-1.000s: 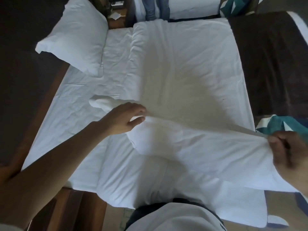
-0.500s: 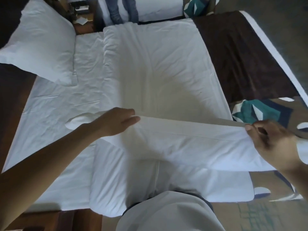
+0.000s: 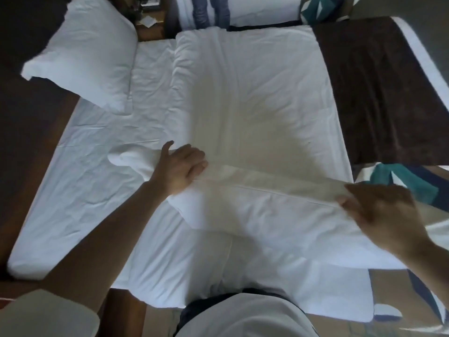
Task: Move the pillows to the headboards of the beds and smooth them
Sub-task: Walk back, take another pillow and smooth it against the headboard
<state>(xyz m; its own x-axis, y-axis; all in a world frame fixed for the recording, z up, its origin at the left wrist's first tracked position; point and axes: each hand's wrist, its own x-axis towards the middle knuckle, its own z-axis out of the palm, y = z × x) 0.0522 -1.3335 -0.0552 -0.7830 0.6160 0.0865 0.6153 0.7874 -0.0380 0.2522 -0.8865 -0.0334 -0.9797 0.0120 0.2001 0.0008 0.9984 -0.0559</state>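
A white pillow (image 3: 267, 210) stretches across the near side of the bed, above the white duvet (image 3: 255, 93). My left hand (image 3: 179, 166) lies on the pillow near its left end, fingers curled over the top edge and thumb spread apart. My right hand (image 3: 379, 210) pinches the right end of the pillow along its seam. A second white pillow (image 3: 82, 57) rests at the far left of the bed, partly over the dark headboard (image 3: 21, 142).
The white sheet (image 3: 73, 190) is bare on the left part of the mattress. A brown bed runner (image 3: 376, 93) covers the right end. A wooden nightstand (image 3: 150, 23) and another bed (image 3: 262, 8) lie beyond. Patterned carpet (image 3: 413, 183) shows at right.
The pillow stays held between both hands. My left thumb has lifted away from the fingers. My right hand has shifted its hold along the pillow's right end.
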